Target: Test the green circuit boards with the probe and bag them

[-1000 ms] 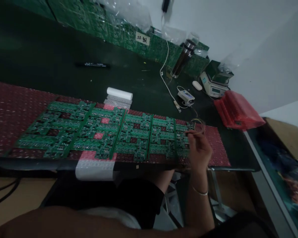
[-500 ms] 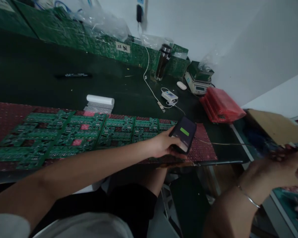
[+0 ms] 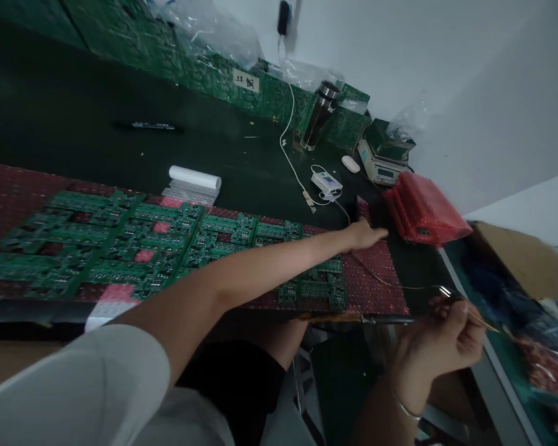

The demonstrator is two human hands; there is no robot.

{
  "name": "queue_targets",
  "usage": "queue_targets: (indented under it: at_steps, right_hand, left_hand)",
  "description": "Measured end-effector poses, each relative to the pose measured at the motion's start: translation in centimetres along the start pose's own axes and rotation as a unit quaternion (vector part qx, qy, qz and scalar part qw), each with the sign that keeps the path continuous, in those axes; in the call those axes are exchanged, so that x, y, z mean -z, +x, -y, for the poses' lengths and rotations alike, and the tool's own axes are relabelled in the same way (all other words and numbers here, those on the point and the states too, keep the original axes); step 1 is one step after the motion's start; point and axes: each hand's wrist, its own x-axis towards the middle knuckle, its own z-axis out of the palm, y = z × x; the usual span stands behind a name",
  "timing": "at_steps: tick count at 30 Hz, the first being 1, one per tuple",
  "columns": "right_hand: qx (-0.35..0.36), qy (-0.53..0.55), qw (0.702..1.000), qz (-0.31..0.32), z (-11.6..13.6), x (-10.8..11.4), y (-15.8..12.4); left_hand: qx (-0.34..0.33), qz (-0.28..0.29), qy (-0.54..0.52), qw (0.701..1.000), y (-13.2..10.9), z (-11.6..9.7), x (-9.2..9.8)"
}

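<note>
My left hand reaches far across the bench, fingers stretched out flat beside a dark phone that lies next to the red bags. I cannot tell whether the fingers still touch the phone. My right hand is off the bench's right end, closed in a fist on a thin cable that trails back over the red mat. A small metal end and a thin stick poke out of the fist. Several green circuit boards lie in a row on the mat under my left arm.
A white roll, a black marker, a steel flask, a small white device on a white cord, a scale and stacked red bags sit on the dark bench. Green boards line the wall. A cardboard box stands at right.
My left hand carried the phone farther right and now lies flat by it near the red bags. My right hand came back from the right, fisted on the cable.
</note>
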Motion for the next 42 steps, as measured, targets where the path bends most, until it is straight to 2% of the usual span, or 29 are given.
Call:
queue_targets:
  at_steps: [2,4,5,6,7,9,10,11,13,16,18,19,21,23,25,29,33,36,40,42]
  right_hand:
    - [-0.03,-0.026,0.998,0.047,0.2,-0.7,-1.8]
    - [-0.049,-0.063,0.989,0.128,0.4,-1.5,-3.3]
    - [-0.05,-0.08,0.98,0.174,0.5,-2.0,-4.0]
    - [-0.046,-0.093,0.971,0.217,0.8,-2.6,-4.7]
    - [-0.039,-0.1,0.96,0.258,1.1,-3.1,-5.4]
    - [-0.035,-0.096,0.938,0.33,2.1,-4.3,-7.0]
    - [-0.041,-0.084,0.928,0.361,2.7,-4.9,-7.9]
    - [-0.051,-0.071,0.918,0.387,3.3,-5.5,-8.9]
    - [-0.077,-0.048,0.903,0.419,4.4,-6.5,-11.0]
    - [-0.101,-0.043,0.897,0.428,5.5,-7.5,-14.0]
    - [-0.1,-0.062,0.885,0.45,5.8,-7.9,-15.7]
    - [-0.099,-0.07,0.876,0.467,5.9,-8.1,-16.4]
    - [-0.11,-0.074,0.855,0.501,6.2,-8.7,-17.6]
    - [-0.136,-0.058,0.842,0.519,6.3,-9.6,-18.4]
    - [-0.156,-0.045,0.837,0.522,6.1,-11.1,-18.6]
    - [-0.166,-0.034,0.834,0.526,4.3,-14.9,-17.7]
    - [-0.151,-0.03,0.784,0.602,2.2,-17.8,-16.8]
    - [-0.075,-0.084,0.759,0.642,1.3,-18.9,-17.2]
    - [0.109,-0.165,0.734,0.65,0.7,-19.7,-18.1]
    - [0.151,-0.182,0.722,0.65,0.5,-19.9,-18.3]
  left_hand:
    - [-0.055,0.021,0.067,0.996,-5.7,0.5,0.6]
    - [-0.194,0.12,0.273,0.935,-13.5,1.2,2.0]
    - [-0.223,0.145,0.325,0.908,-17.7,1.7,2.9]
    - [-0.222,0.188,0.354,0.889,-21.9,2.3,4.0]
    - [-0.208,0.196,0.359,0.888,-25.8,3.0,5.2]
    - [-0.154,0.143,0.371,0.905,-32.4,4.9,7.9]
    - [-0.132,0.084,0.381,0.911,-34.9,6.1,9.3]
    - [-0.119,-0.002,0.39,0.913,-36.9,7.4,10.8]
    - [-0.104,-0.158,0.386,0.903,-39.7,10.0,13.7]
    - [-0.11,-0.341,0.356,0.863,-41.9,12.9,17.6]
    - [-0.12,-0.45,0.308,0.83,-42.8,13.8,19.5]
    - [-0.127,-0.49,0.278,0.817,-43.0,13.9,20.3]
    - [-0.14,-0.523,0.235,0.807,-43.3,13.6,21.2]
    - [-0.159,-0.519,0.239,0.805,-43.3,12.9,21.4]
    - [-0.191,-0.506,0.286,0.791,-43.2,12.1,21.1]
    - [-0.265,-0.466,0.422,0.731,-43.5,11.1,19.8]
    - [-0.313,-0.417,0.527,0.671,-43.7,10.6,19.5]
    - [-0.325,-0.372,0.572,0.655,-43.3,10.2,20.1]
    - [-0.319,-0.354,0.574,0.666,-42.9,9.8,21.0]
    - [-0.316,-0.352,0.573,0.669,-42.9,9.8,21.2]
